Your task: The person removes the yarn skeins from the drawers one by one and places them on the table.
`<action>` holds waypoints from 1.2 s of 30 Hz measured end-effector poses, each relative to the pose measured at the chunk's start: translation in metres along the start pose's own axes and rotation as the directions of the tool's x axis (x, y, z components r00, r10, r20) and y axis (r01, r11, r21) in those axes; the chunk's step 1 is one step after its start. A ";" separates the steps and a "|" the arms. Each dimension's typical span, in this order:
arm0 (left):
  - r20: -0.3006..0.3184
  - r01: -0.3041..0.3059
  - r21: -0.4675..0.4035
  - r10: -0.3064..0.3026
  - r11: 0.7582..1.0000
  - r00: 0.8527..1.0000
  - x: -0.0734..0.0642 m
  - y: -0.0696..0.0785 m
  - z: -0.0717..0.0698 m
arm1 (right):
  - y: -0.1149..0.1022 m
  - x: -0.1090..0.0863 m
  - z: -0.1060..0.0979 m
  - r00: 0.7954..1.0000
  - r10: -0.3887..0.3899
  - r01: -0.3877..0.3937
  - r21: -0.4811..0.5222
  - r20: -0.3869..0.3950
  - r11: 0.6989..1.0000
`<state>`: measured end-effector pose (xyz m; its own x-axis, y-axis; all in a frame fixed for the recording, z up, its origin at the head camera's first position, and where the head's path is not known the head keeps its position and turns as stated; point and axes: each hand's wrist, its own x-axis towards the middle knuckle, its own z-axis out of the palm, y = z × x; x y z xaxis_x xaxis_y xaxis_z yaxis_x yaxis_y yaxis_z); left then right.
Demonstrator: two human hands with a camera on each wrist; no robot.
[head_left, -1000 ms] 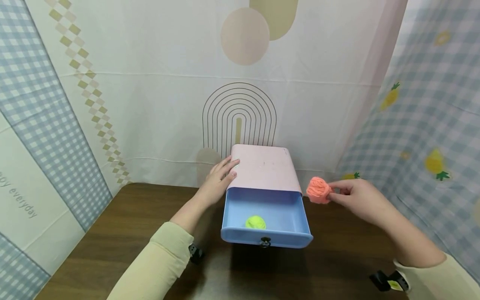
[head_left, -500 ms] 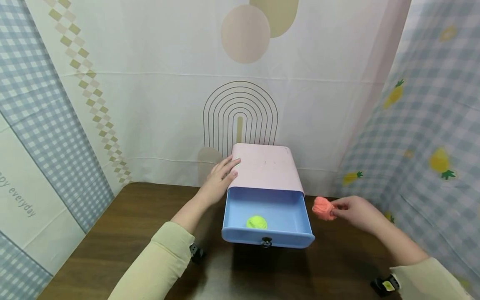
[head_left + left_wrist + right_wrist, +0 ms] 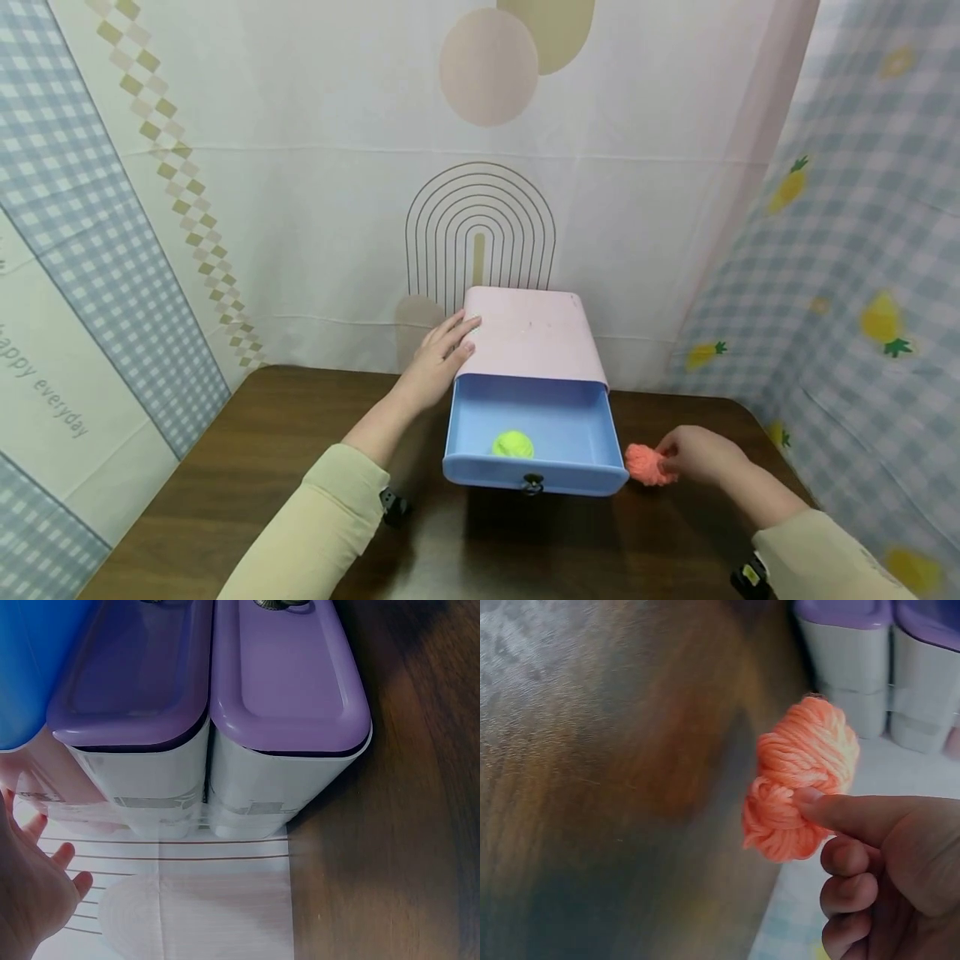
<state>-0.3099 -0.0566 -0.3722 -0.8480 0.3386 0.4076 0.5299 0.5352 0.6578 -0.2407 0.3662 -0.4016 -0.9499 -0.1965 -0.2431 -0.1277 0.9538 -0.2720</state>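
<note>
My right hand (image 3: 703, 457) pinches a coral-orange skein of yarn (image 3: 647, 465) between thumb and fingers, low beside the right front corner of the open blue drawer (image 3: 566, 421). In the right wrist view the thumb lies across the bundled orange strands, with the other fingers curled. Inside the drawer, near its front wall, sits a bright yellow-green ball (image 3: 513, 444). On the left top edge of the pink drawer cabinet (image 3: 532, 337) rests my left hand (image 3: 433, 365), fingers spread over the side and top. Its fingers also show near the pink side in the left wrist view.
Below the blue drawer, a shut purple drawer (image 3: 292, 675) and another purple drawer (image 3: 135, 682) in pale housings show in the left wrist view. The unit stands on a dark wooden table (image 3: 315, 442). A patterned cloth (image 3: 322, 233) hangs behind, with checked cloth at both sides.
My right hand has lowered the orange yarn from beside the cabinet's front edge to the right of the drawer's front corner. My left hand has stayed on the cabinet.
</note>
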 end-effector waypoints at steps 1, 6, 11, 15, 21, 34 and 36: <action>0.002 0.002 0.000 -0.002 1.000 1.000 0.000 0.001 0.000 | 0.000 0.001 0.002 1.000 0.006 -0.006 -0.012 0.014 1.000; 0.002 0.013 0.006 -0.013 1.000 1.000 0.000 0.002 0.000 | 0.006 0.006 0.012 0.998 0.027 -0.024 -0.035 0.063 0.999; 0.001 0.011 0.002 -0.011 1.000 1.000 0.000 0.001 0.001 | 0.015 0.009 0.017 0.995 0.033 -0.042 0.087 0.098 0.995; 0.001 0.009 0.003 -0.009 1.000 1.000 0.000 0.000 0.001 | 0.022 0.008 0.019 0.992 0.051 -0.075 0.213 0.116 0.974; -0.002 0.011 0.001 -0.011 1.000 1.000 0.000 0.001 0.001 | 0.033 0.007 0.019 0.989 0.040 -0.083 0.316 0.143 0.945; -0.006 0.006 -0.010 -0.006 1.000 1.000 -0.001 0.002 0.000 | 0.055 0.002 0.019 0.987 -0.065 -0.027 0.554 0.146 0.832; -0.001 0.008 -0.009 -0.008 1.000 1.000 0.000 0.001 0.001 | 0.054 0.000 0.016 0.987 -0.069 -0.029 0.579 0.147 0.815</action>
<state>-0.3090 -0.0555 -0.3718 -0.8524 0.3335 0.4028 0.5229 0.5309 0.6669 -0.2434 0.4139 -0.4311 -0.8866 -0.2931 -0.3578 0.0888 0.6513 -0.7536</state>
